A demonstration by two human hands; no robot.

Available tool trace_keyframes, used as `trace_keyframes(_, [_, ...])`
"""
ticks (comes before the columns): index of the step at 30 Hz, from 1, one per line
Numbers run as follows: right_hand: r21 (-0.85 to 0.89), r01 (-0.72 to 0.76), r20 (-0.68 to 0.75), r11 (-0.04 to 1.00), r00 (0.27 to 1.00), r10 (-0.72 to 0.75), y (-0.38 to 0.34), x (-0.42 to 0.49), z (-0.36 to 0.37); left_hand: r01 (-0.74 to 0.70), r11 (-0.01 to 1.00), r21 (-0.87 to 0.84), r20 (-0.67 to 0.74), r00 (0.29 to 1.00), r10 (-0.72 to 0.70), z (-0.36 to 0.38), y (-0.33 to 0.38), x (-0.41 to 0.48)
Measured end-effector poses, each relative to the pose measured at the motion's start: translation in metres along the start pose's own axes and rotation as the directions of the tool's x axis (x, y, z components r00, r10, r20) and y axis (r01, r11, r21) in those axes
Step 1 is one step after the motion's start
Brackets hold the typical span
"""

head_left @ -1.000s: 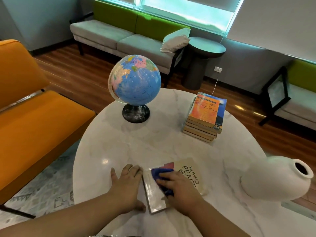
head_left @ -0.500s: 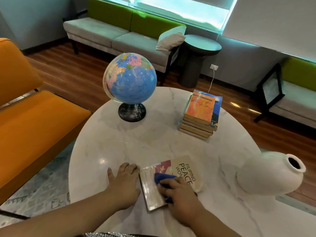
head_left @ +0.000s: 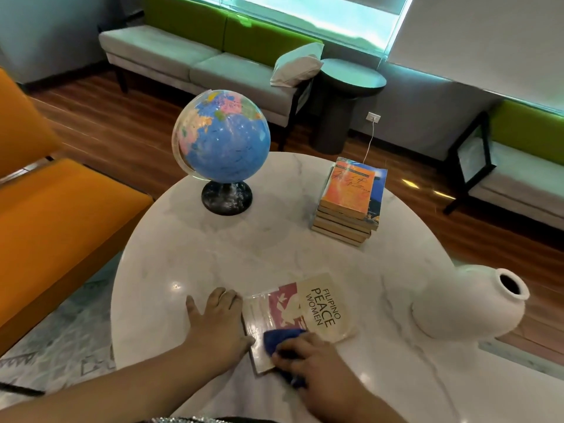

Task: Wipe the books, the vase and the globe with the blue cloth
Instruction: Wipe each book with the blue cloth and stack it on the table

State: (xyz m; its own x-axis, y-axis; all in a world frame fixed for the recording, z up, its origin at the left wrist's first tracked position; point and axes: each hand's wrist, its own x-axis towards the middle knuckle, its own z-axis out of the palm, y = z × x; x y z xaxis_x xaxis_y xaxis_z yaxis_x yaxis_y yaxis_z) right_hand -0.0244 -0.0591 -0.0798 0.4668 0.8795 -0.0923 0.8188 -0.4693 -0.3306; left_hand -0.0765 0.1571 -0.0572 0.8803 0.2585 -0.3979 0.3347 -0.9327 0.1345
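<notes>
A cream book [head_left: 320, 306] titled "Filipino Peace Women" lies flat near the front of the round marble table [head_left: 274, 251]. My right hand [head_left: 317, 364] holds the crumpled blue cloth [head_left: 279, 338] against the book's near corner. My left hand [head_left: 218, 323] rests flat on the table, fingers against the book's left edge. A blue globe [head_left: 222, 138] on a black base stands at the back left. A stack of several books [head_left: 349, 203] with an orange cover on top sits at the back right. A white vase [head_left: 467, 306] lies on its side at the right.
An orange sofa [head_left: 55, 215] flanks the table on the left. Behind the table are a grey and green bench [head_left: 198, 62] with a pillow, a dark round side table [head_left: 345, 99], and another bench [head_left: 518, 166] at the right. A patterned rug lies below left.
My right hand has slid the blue cloth down the book toward me, uncovering the pink part of the cover and the full title. My left hand keeps its place beside the book.
</notes>
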Motion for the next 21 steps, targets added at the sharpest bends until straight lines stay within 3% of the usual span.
trace_keyframes(2, [-0.022, 0.068, 0.052, 0.997, 0.996, -0.067, -0.008, -0.002, 0.005, 0.002, 1.0, 0.011, 0.001, 1.0, -0.002, -0.002, 0.001, 0.002])
trace_keyframes(4, [0.027, 0.003, -0.018, 1.0, 1.0, -0.003, 0.009, -0.007, 0.0, 0.004, 1.0, 0.023, 0.017, 1.0, -0.004, -0.004, 0.002, 0.003])
trace_keyframes(7, [0.077, -0.259, -0.041, 0.963, 0.964, 0.262, 0.043, -0.011, -0.022, 0.007, 0.999, 0.039, 0.041, 0.999, -0.008, -0.007, 0.003, 0.003])
trace_keyframes(12, [-0.039, -0.591, 0.042, 0.806, 0.805, 0.592, 0.049, 0.015, -0.045, 0.006, 1.0, 0.031, 0.039, 0.999, -0.007, -0.006, 0.004, 0.006])
trace_keyframes(14, [-0.088, -0.506, 0.09, 0.858, 0.854, 0.513, 0.022, 0.033, -0.043, 0.014, 1.0, 0.014, 0.046, 0.999, -0.015, -0.005, 0.005, 0.007])
trace_keyframes(16, [-0.057, -0.315, 0.151, 0.947, 0.935, 0.32, -0.015, 0.046, -0.031, 0.03, 1.0, 0.004, 0.053, 0.998, -0.03, -0.006, 0.005, 0.007])
trace_keyframes(18, [-0.017, -0.178, 0.225, 0.984, 0.958, 0.177, -0.039, 0.053, -0.021, 0.036, 0.999, -0.003, 0.042, 0.998, -0.036, -0.006, 0.006, 0.007])
trace_keyframes(21, [-0.06, -0.194, 0.223, 0.979, 0.953, 0.203, -0.016, 0.064, -0.023, 0.029, 1.0, 0.001, 0.042, 0.999, -0.029, -0.008, 0.005, 0.006])
